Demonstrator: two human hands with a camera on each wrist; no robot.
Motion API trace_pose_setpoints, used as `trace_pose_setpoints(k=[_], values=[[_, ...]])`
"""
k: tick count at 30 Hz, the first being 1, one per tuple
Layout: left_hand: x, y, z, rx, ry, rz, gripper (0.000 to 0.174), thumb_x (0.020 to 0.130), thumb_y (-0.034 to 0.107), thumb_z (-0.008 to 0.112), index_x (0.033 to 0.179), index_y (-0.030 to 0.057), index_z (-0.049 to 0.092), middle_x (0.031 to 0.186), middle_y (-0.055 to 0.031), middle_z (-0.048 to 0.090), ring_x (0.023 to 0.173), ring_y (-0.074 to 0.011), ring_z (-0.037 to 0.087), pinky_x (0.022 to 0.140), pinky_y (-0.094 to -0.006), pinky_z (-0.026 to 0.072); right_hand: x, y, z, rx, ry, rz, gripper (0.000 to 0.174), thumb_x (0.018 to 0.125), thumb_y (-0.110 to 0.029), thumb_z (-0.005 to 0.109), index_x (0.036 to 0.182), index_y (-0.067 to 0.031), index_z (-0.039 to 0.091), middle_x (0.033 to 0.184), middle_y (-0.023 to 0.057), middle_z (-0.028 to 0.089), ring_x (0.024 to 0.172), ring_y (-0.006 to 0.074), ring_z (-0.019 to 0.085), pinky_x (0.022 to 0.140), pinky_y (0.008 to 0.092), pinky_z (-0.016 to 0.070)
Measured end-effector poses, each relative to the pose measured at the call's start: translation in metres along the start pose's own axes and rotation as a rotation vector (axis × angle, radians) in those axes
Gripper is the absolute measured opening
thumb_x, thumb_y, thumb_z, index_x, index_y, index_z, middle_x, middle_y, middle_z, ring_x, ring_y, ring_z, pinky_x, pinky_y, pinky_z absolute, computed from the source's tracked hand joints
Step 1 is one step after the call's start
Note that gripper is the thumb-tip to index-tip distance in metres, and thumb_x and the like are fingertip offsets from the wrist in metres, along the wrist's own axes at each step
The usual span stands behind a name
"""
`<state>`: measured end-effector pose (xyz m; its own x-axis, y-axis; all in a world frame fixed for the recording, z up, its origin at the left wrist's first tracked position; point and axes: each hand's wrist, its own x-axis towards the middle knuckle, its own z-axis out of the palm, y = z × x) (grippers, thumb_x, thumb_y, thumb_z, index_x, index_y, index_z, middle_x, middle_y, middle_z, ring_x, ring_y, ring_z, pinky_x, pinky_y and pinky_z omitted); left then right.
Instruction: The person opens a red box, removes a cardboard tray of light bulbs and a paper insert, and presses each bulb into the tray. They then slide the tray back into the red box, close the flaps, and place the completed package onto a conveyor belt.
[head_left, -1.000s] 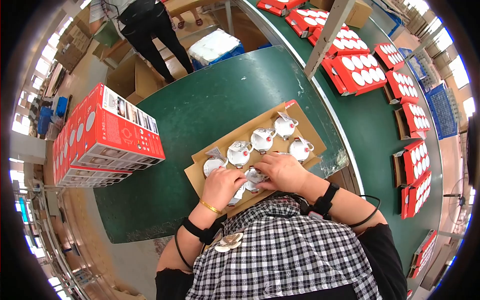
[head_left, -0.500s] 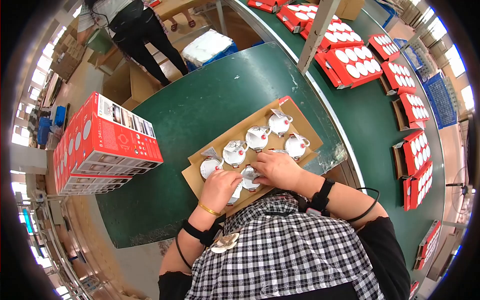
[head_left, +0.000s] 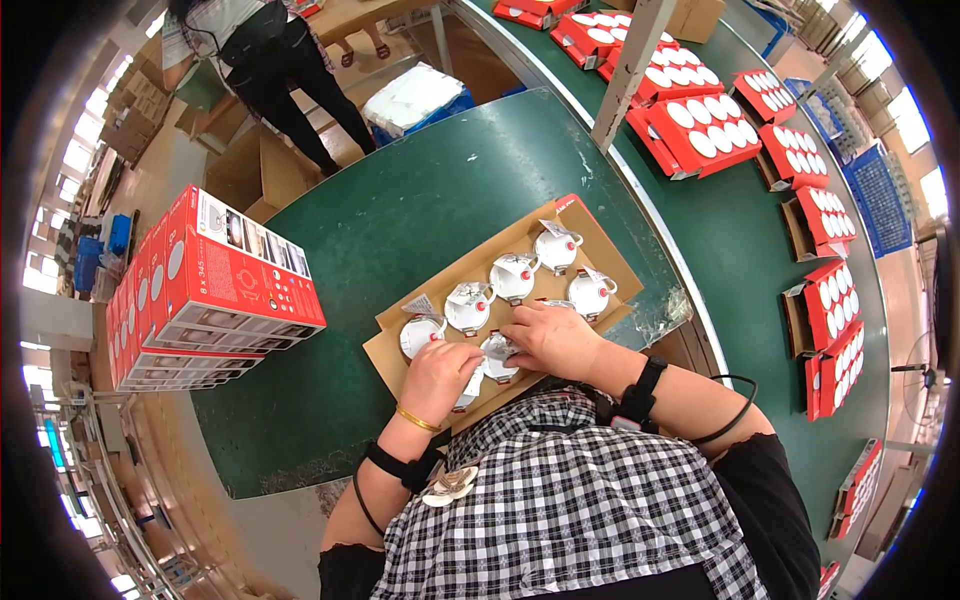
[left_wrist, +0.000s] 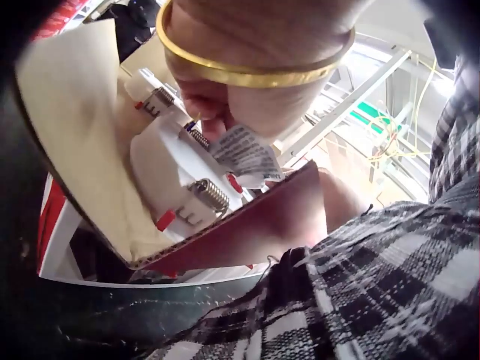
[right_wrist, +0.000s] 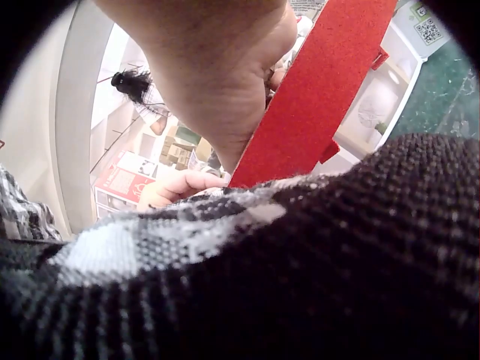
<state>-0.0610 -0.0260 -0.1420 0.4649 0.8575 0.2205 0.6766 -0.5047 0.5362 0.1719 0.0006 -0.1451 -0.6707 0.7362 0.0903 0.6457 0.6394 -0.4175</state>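
A shallow cardboard box (head_left: 400, 311) on the green table holds two rows of white recessed downlights (head_left: 468, 308) with spring clips, red parts and printed paper slips. Over the near row, my right hand (head_left: 555, 340) curls its fingers around one downlight (head_left: 497, 357). Bent fingers of my left hand (head_left: 437, 380) meet that lamp's left edge, thumb and forefinger close together. Below the left hand sits another downlight (left_wrist: 176, 169), with a printed slip (left_wrist: 247, 154) beside it in the left wrist view. The red box wall (right_wrist: 315, 97) hides most right fingertips in the right wrist view.
Red printed cartons (head_left: 240, 265) stand stacked at the table's left. On the right, across a metal rail (head_left: 660, 215), red boxes of white discs (head_left: 700, 130) line a second green surface. A metal post (head_left: 632, 75) rises there. Another person (head_left: 285, 75) stands beyond the table.
The head view has shifted slightly, so the box and cartons sit a little further left in it. Both hands stay at the same downlight, with small finger movements only.
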Motion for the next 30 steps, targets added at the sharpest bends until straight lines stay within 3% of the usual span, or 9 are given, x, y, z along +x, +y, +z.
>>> trace_pose_setpoints(k=[5,7,10,11,12,15,18,23,30], values=[[0.004,0.005,-0.006,-0.019,-0.003,-0.021,0.008,0.08,0.01,0.075,0.084,0.0055,0.07,0.083,-0.0084,0.072,0.076,-0.0271,0.066,0.073,-0.0379,0.051,0.001,-0.004,-0.01,-0.013,-0.02,0.009,0.04,0.077,-0.038,0.078,0.104,-0.0097,0.071,0.095,0.0045,0.061,0.095,0.0234,0.063,0.081,0.0361,0.054],[0.011,0.011,-0.016,-0.078,0.022,-0.097,0.007,0.081,0.012,0.074,0.084,0.0058,0.071,0.084,-0.0082,0.071,0.079,-0.0272,0.065,0.073,-0.0386,0.0507,0.003,-0.005,-0.02,0.151,0.062,0.048,0.037,0.078,-0.032,0.077,0.107,-0.0099,0.07,0.096,0.0057,0.062,0.096,0.0248,0.064,0.082,0.0368,0.0542],[0.043,0.012,-0.032,0.029,0.079,-0.096,0.007,0.083,0.012,0.073,0.086,0.006,0.071,0.085,-0.008,0.071,0.081,-0.0274,0.064,0.075,-0.0388,0.0508,0.013,0.012,-0.03,0.147,0.122,0.084,0.033,0.08,-0.023,0.074,0.11,-0.0107,0.07,0.099,0.0063,0.063,0.098,0.026,0.064,0.084,0.0378,0.0542],[0.057,0.018,-0.034,0.046,0.144,-0.07,0.007,0.083,0.011,0.073,0.088,0.0061,0.072,0.087,-0.008,0.071,0.083,-0.0281,0.064,0.076,-0.0386,0.051,0.016,0.018,-0.034,0.12,0.126,0.11,0.032,0.081,-0.016,0.07,0.113,-0.0115,0.069,0.105,0.0052,0.064,0.1,0.0258,0.064,0.085,0.0375,0.0541],[0.068,0.015,-0.031,0.049,0.148,-0.069,0.007,0.083,0.011,0.073,0.088,0.0061,0.072,0.087,-0.008,0.071,0.083,-0.0281,0.064,0.076,-0.0386,0.051,0.019,0.028,-0.032,0.117,0.129,0.106,0.032,0.081,-0.016,0.07,0.113,-0.0115,0.069,0.105,0.0052,0.064,0.1,0.0258,0.064,0.085,0.0375,0.0541],[0.094,-0.007,-0.007,0.051,0.111,-0.04,0.008,0.082,0.011,0.072,0.089,0.0063,0.072,0.089,-0.0096,0.071,0.086,-0.0307,0.066,0.077,-0.0403,0.0526,0.024,0.051,-0.028,-0.052,0.112,0.184,0.039,0.08,-0.014,0.071,0.119,-0.0152,0.065,0.126,-0.0006,0.062,0.107,0.0234,0.065,0.084,0.0378,0.0577],[0.101,-0.019,0.01,0.123,-0.004,-0.088,0.009,0.082,0.012,0.072,0.09,0.0071,0.073,0.089,-0.0107,0.071,0.086,-0.0317,0.067,0.077,-0.0411,0.0537,0.021,0.052,-0.03,-0.02,0.129,0.138,0.031,0.081,-0.013,0.067,0.112,-0.0093,0.065,0.114,0.0027,0.062,0.1,0.0238,0.064,0.083,0.0374,0.0555],[0.104,-0.015,0.007,0.247,-0.063,-0.11,0.009,0.083,0.017,0.07,0.089,0.0109,0.073,0.086,-0.008,0.072,0.081,-0.0294,0.069,0.072,-0.0405,0.0547,0.018,0.057,-0.023,-0.027,0.193,0.081,0.038,0.077,-0.021,0.075,0.11,-0.0077,0.063,0.106,0.0027,0.06,0.094,0.0229,0.064,0.078,0.036,0.0559],[0.107,-0.01,0.012,0.284,-0.062,-0.114,0.007,0.083,0.018,0.07,0.086,0.0127,0.071,0.084,-0.0046,0.072,0.075,-0.0266,0.069,0.066,-0.0377,0.0545,0.017,0.06,-0.018,-0.018,0.199,0.088,0.038,0.077,-0.019,0.074,0.111,-0.0072,0.063,0.105,0.0034,0.06,0.093,0.0226,0.062,0.078,0.0359,0.0554]])
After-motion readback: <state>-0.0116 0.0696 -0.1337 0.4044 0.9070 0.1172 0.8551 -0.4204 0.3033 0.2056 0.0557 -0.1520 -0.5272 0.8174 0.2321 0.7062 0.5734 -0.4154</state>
